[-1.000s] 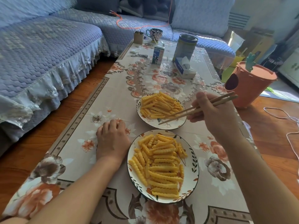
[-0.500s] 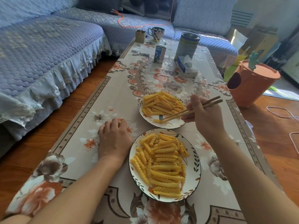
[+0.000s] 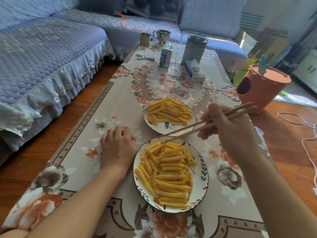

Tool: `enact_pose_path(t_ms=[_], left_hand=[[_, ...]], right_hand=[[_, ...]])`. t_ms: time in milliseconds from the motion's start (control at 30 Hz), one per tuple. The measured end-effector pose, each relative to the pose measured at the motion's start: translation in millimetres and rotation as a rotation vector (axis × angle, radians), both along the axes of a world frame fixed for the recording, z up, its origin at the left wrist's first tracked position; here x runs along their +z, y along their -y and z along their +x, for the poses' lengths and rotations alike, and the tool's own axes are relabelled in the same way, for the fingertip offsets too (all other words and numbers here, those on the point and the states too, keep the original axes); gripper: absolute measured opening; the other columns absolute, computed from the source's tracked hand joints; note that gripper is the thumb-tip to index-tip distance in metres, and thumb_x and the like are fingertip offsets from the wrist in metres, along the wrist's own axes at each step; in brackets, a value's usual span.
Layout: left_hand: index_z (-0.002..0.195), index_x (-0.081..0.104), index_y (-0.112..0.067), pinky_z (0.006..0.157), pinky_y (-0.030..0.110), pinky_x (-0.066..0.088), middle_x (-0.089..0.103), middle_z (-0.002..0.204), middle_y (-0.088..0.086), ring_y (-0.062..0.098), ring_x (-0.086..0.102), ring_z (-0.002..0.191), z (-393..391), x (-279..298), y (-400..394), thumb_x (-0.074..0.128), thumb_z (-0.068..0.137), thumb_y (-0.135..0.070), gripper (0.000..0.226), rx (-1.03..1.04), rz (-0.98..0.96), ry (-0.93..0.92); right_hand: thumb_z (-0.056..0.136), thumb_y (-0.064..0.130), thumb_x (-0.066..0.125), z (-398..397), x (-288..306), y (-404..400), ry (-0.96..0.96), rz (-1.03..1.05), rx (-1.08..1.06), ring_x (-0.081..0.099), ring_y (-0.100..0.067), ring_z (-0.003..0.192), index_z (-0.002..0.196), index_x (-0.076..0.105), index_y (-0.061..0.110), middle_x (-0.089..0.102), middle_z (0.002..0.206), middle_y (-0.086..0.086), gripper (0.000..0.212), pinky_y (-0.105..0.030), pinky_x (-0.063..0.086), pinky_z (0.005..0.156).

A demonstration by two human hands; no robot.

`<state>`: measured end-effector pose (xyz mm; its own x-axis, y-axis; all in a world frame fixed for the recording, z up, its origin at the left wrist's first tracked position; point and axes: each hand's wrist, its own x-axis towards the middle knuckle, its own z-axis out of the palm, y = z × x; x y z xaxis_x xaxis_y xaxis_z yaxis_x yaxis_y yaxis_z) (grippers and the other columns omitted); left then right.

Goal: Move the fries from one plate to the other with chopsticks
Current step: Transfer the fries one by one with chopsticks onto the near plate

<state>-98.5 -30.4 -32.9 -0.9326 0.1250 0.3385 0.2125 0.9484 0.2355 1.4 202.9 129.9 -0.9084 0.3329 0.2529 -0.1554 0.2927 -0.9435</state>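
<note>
Two patterned white plates sit on the floral table. The near plate [image 3: 202, 170] is heaped with crinkle-cut fries [image 3: 168, 174]. The far plate [image 3: 158, 127] holds a smaller pile of fries [image 3: 169, 111]. My right hand [image 3: 231, 133] grips a pair of wooden chopsticks [image 3: 202, 123] that slant down to the left. Their tips reach the far edge of the near plate's pile, and I cannot tell whether they pinch a fry. My left hand [image 3: 117, 146] rests flat on the tablecloth, just left of the near plate.
Farther along the table stand a milk carton [image 3: 166, 57], a tall tin [image 3: 193, 49], a tissue pack [image 3: 193, 71], a mug [image 3: 162, 36] and scissors [image 3: 145, 57]. An orange bin [image 3: 260, 88] stands on the floor at the right. A blue sofa [image 3: 42, 57] runs along the left.
My right hand has drawn the chopsticks back from the far plate, so their tips now sit over the near plate's far edge. My left hand has stayed put.
</note>
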Motion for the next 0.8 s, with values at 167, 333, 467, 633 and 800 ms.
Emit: enact_pose_path(t_ms=[167, 333, 467, 633, 800], left_hand=[[0.099, 0.066, -0.010, 0.087, 0.050, 0.045, 0.063, 0.103, 0.016, 0.038, 0.055, 0.096, -1.1, -1.7, 1.0, 0.053, 0.086, -0.014, 0.019, -0.003, -0.007, -0.007], [0.097, 0.066, -0.009, 0.085, 0.049, 0.045, 0.063, 0.099, 0.016, 0.037, 0.056, 0.092, -1.0, -0.7, -0.4, 0.039, 0.081, -0.021, 0.034, -0.018, -0.004, -0.032], [0.097, 0.066, -0.009, 0.085, 0.049, 0.046, 0.063, 0.098, 0.016, 0.037, 0.056, 0.092, -1.3, 0.3, -0.5, 0.038, 0.080, -0.021, 0.035, -0.018, 0.002, -0.021], [0.099, 0.066, -0.008, 0.087, 0.050, 0.045, 0.063, 0.102, 0.017, 0.038, 0.056, 0.095, -2.3, -2.3, 0.4, 0.053, 0.083, -0.014, 0.022, -0.004, -0.002, -0.003], [0.099, 0.066, -0.008, 0.085, 0.049, 0.045, 0.063, 0.101, 0.017, 0.038, 0.055, 0.094, -3.2, -2.7, -0.2, 0.052, 0.083, -0.013, 0.022, -0.003, -0.011, -0.005]], right_hand=[[0.105, 0.029, 0.055, -18.9, -12.7, -35.8, -0.015, 0.022, -0.155, 0.071, -0.030, 0.055, 0.084, 0.069, 0.005, 0.071, 0.063, -0.014, 0.035, -0.044, 0.062, 0.057], [0.105, 0.029, 0.055, -44.1, -34.0, -47.8, 0.025, 0.075, -0.239, 0.073, -0.033, 0.060, 0.087, 0.071, 0.003, 0.072, 0.067, -0.017, 0.036, -0.050, 0.064, 0.063], [0.105, 0.033, 0.056, -52.0, -41.4, -43.3, 0.030, 0.110, -0.241, 0.072, -0.033, 0.058, 0.080, 0.070, 0.009, 0.072, 0.066, -0.017, 0.037, -0.047, 0.064, 0.061], [0.105, 0.037, 0.052, -42.5, -34.3, -36.8, 0.018, 0.092, -0.267, 0.071, -0.028, 0.053, 0.078, 0.066, 0.009, 0.070, 0.060, -0.012, 0.042, -0.042, 0.063, 0.056], [0.105, 0.037, 0.048, -10.8, -0.5, -18.1, -0.012, -0.108, -0.133, 0.069, -0.031, 0.052, 0.077, 0.064, 0.003, 0.069, 0.059, -0.014, 0.047, -0.038, 0.062, 0.052]])
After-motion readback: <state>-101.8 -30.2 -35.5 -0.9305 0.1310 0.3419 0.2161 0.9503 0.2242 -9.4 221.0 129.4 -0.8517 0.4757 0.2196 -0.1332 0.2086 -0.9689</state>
